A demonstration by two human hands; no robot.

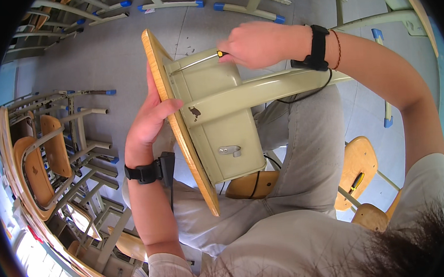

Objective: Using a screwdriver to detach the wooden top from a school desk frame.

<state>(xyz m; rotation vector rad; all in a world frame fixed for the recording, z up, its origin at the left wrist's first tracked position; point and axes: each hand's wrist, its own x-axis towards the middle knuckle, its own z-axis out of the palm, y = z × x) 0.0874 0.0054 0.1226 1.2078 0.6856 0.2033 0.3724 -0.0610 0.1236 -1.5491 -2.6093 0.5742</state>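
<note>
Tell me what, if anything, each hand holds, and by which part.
Right hand: a screwdriver, by its handle. Left hand: the desk, by its wooden top's edge.

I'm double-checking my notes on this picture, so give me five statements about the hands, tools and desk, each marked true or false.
1. The right hand holds a thin metal screwdriver with a yellow-and-black handle. True.
2. The left hand hangs free, touching nothing. False: it grips the edge of the flat, light-brown wooden desktop.
3. A yellow-and-black hand tool lies on a light-brown wooden chair panel. True.
4. Only the right wrist wears a band. False: a black band sits on each wrist.
5. A small grey metal hook is on the cream metal desk box. True.
</note>
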